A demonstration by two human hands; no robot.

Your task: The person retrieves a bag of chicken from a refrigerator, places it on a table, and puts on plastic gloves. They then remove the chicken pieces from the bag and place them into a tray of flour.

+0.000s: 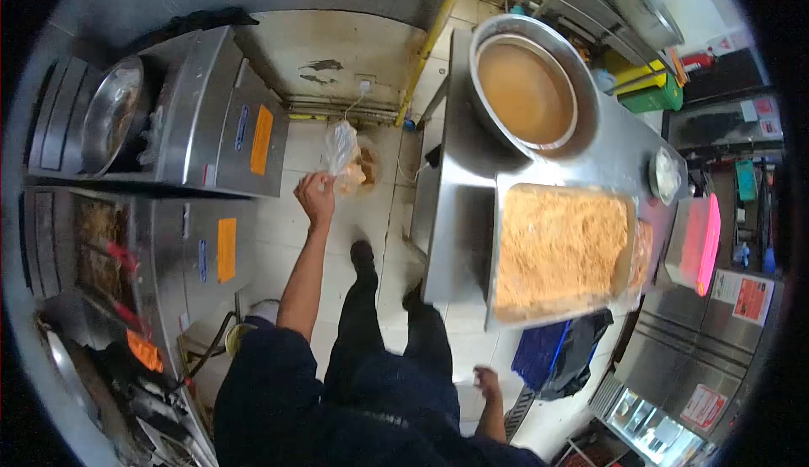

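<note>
From my left hand [316,196], closed on its top edge, hangs a clear plastic bag [341,149] with pale orange pieces low in it. Beneath and behind the bag, near the floor, is a see-through round container [367,168] with brown and orange contents. My right hand [486,380] hangs low at my side, beside the steel table [459,240], its fingers curled; what it holds, if anything, is too small to make out. On the table sit a tray of orange-brown powder [560,252] and a large steel bowl [587,113] around a smaller one of cloudy brown liquid [527,92].
Steel fryer-like units [211,248] line the left side, with a metal bowl [114,113] on top. A yellow pipe [434,37] runs down the wall. A blue crate [539,353] and black bag stand under the table's near end. A pink-lidded box [708,244] is at the right.
</note>
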